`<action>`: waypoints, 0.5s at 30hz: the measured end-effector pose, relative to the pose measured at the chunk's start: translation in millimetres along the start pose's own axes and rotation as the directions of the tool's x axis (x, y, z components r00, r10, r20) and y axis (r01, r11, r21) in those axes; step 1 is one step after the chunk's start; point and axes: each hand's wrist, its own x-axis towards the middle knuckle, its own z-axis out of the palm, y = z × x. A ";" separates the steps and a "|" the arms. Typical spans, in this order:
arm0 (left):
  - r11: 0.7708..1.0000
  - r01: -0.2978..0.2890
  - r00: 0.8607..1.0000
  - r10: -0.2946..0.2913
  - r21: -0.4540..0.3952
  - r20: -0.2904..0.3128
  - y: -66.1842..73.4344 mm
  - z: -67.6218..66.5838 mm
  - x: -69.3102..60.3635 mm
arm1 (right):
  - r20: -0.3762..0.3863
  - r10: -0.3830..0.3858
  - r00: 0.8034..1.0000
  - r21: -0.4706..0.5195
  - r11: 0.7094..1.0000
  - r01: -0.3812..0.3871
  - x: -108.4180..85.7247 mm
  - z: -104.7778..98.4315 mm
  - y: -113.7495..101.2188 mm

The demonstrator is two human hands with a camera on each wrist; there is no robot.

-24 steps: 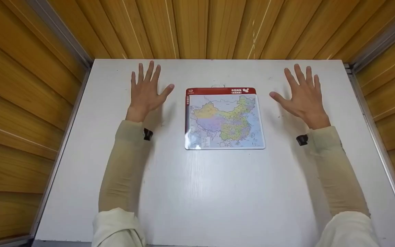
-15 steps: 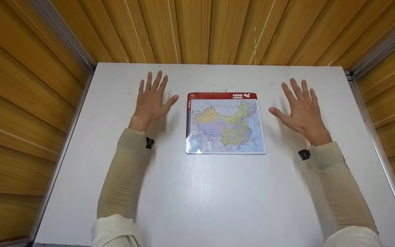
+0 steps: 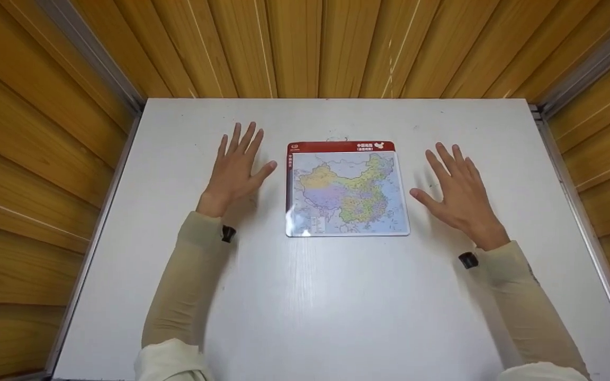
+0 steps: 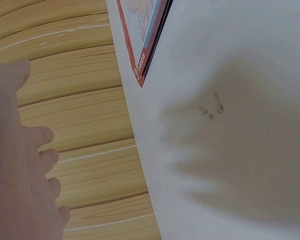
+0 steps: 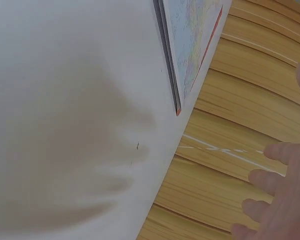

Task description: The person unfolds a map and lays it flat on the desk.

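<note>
A flat map board (image 3: 347,190) with a red top strip lies on the white table, its corner also visible in the left wrist view (image 4: 140,30) and the right wrist view (image 5: 187,45). Left of it hovers the left hand (image 3: 233,174), fingers spread and straight, holding nothing. On the board's other side the right hand (image 3: 461,198) is spread too, its thumb pointing toward the board's right edge. Neither hand touches the board. Both cast shadows on the tabletop, seen in the wrist views.
The white table (image 3: 305,307) has small dark marks on its surface. Wood-look panels (image 3: 297,47) stand behind it and on both sides, with metal frame posts (image 3: 96,50) at the back corners. A black wrist device (image 3: 468,260) sits by the right sleeve.
Both hands have moved back toward the person, the right one farther. Their fingers remain spread. The board appears slightly lower in the head view, as does the table's back edge.
</note>
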 end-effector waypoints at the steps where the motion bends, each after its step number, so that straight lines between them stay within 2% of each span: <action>1: 1.000 -0.002 1.000 0.002 0.000 0.001 0.3 0.8 -1.2 | -0.002 -0.011 1.000 0.003 1.000 0.011 -1.9 1.0 -1.4; 9: 0.998 -0.067 0.998 0.067 0.000 0.010 7.3 12.8 -7.1 | -0.011 -0.056 0.998 0.020 0.998 0.057 -19.8 12.9 -10.8; 15: 0.995 -0.098 0.995 0.098 0.004 0.014 12.5 23.7 -10.9 | 0.017 -0.102 0.995 0.037 0.994 0.101 -26.7 20.6 -16.3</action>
